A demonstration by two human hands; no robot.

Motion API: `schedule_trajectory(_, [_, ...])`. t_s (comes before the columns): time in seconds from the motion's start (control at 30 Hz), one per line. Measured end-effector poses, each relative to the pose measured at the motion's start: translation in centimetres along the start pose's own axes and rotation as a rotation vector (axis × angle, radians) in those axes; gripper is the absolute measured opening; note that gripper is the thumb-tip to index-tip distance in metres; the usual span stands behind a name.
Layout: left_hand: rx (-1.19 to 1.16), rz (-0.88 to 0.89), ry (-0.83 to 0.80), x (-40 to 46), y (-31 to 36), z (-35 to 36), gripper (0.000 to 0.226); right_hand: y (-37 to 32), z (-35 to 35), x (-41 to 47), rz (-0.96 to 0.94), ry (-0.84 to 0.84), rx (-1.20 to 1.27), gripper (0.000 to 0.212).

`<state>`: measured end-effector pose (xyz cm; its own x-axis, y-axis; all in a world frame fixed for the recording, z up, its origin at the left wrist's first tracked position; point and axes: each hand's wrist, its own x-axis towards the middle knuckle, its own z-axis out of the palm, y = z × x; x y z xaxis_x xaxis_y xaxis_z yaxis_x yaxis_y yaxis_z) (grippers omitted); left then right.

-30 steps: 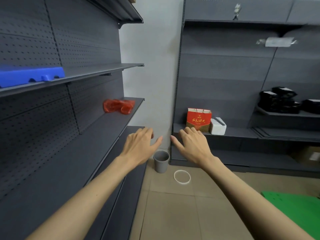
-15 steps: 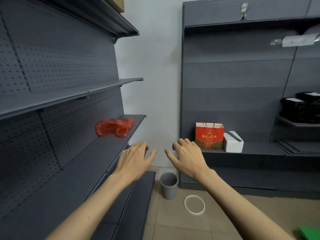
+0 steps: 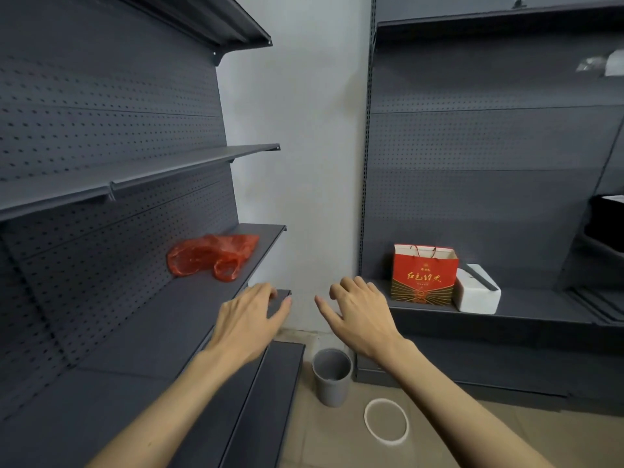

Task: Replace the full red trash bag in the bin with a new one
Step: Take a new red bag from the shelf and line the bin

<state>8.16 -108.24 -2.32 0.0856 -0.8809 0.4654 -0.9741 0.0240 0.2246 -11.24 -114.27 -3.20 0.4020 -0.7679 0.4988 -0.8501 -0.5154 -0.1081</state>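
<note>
Crumpled translucent red trash bag (image 3: pixel 211 259) lies on dark perforated-back metal shelf (image 3: pixel 189 298), far left. Left hand (image 3: pixel 248 320) hovers palm down, fingers relaxed, holding nothing. Right hand (image 3: pixel 359 314) likewise spread, empty. Below between them: round grey plastic bin (image 3: pixel 331 376) on tiled floor, unlined. White ring (image 3: pixel 386 419) flat beside it. Glossy red paper gift bag (image 3: pixel 423 274), white foam box (image 3: pixel 476 289) on right shelf.

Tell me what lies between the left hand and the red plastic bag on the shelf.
In the head view, only bare dark shelf surface separates the left hand from the red plastic bag.
</note>
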Motion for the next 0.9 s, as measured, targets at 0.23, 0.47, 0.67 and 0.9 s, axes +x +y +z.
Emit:
schedule_trajectory(0.23, [0.006,-0.036,0.011,8.0,-5.2,3.3,0.033,0.1,5.6,8.9,-0.034,-0.05,-0.025,0.057])
schedule_trajectory(0.47, [0.03,-0.116,0.042,16.2,-14.5,6.0,0.034,-2.3,12.4,20.4,-0.113,-0.107,0.007,0.06])
schedule_trajectory(0.67, [0.097,-0.225,0.018,20.4,-20.7,9.8,0.034,-3.0,18.8,26.4,-0.148,-0.149,0.071,0.059])
schedule_trajectory(0.9, [0.135,-0.317,-0.019,24.6,-24.9,14.1,0.032,-1.7,25.6,32.4,-0.23,-0.199,0.106,0.054])
